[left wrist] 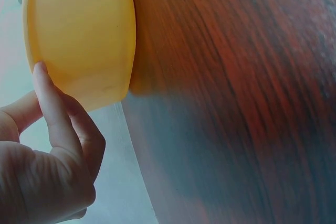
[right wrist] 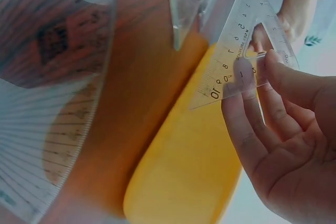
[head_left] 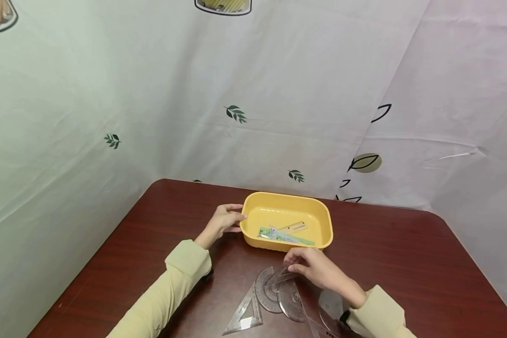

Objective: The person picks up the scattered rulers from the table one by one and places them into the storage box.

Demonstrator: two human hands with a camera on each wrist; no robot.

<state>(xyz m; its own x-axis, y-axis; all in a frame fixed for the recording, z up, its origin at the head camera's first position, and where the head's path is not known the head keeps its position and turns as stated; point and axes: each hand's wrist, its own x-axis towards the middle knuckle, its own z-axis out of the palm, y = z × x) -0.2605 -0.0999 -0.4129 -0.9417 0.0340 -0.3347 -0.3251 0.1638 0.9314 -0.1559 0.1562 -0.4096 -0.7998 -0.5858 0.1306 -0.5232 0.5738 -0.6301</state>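
Observation:
My left hand (head_left: pixel 222 220) holds the left end of a yellow plastic basin (head_left: pixel 287 196), a fingertip at its rim and other fingers against the outer wall. Between the thumb and fingers of my right hand (head_left: pixel 314 266), a clear set square (right wrist: pixel 236 45) is pinched just in front of the basin. Its printed numbers show in the right wrist view. Inside the basin lie a green ruler (head_left: pixel 306 241) and a pale ruler (head_left: pixel 297 227), partly overlapping other pieces. Below my right hand, clear protractors (head_left: pixel 291 303) and another set square (head_left: pixel 246 312) rest on the table.
A further clear rounded piece (head_left: pixel 330 307) lies beside my right sleeve, partly covered by it. Another clear triangular piece (head_left: pixel 317 328) is cut off by the bottom edge. The dark red wooden table (head_left: pixel 405 253) meets a white patterned cloth (head_left: pixel 257 150) behind the basin.

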